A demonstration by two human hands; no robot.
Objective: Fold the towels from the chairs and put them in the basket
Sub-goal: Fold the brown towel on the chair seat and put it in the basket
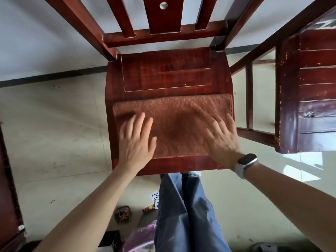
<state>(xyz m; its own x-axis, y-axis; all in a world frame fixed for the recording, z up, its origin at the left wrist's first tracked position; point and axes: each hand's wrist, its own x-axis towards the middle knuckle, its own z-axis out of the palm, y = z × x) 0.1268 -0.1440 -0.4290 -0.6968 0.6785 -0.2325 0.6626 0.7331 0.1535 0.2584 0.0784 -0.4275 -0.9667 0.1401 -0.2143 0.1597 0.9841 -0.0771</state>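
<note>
A brown towel, folded into a wide rectangle, lies flat on the front half of a red-brown wooden chair seat. My left hand lies palm down on the towel's left part, fingers straight and spread, blurred by motion. On the towel's right part my right hand lies flat too, fingers spread, with a watch on its wrist. A purple-pink basket shows partly at the bottom edge, behind my legs.
A second dark wooden chair stands close on the right. Another piece of wooden furniture runs along the left edge. Playing cards and small litter lie on the pale tiled floor near my feet.
</note>
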